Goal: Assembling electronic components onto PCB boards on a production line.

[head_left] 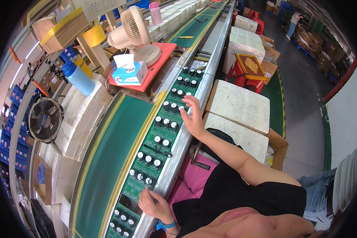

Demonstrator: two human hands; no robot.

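A row of green circuit boards (148, 141) runs along a narrow metal-railed track, carrying several black cylindrical capacitors (166, 121) with white tops. At the right rail, my right hand (193, 121) reaches over the boards with its fingers apart, their tips close to a capacitor (181, 108); whether they touch it I cannot tell. Lower down, my left hand (152, 204), with a blue band at its wrist, rests by the rail. Its fingers are loosely bent beside a board, near a dark gap (127, 201) in the row, and hold nothing visible.
Left of the track runs a green conveyor belt (103, 158). Beyond it stand a beige fan (133, 29), a tissue box (129, 73) and a blue bottle (79, 77). White foam blocks (238, 105) and a red stool (248, 71) line the right. Another person (325, 186) stands close at right.
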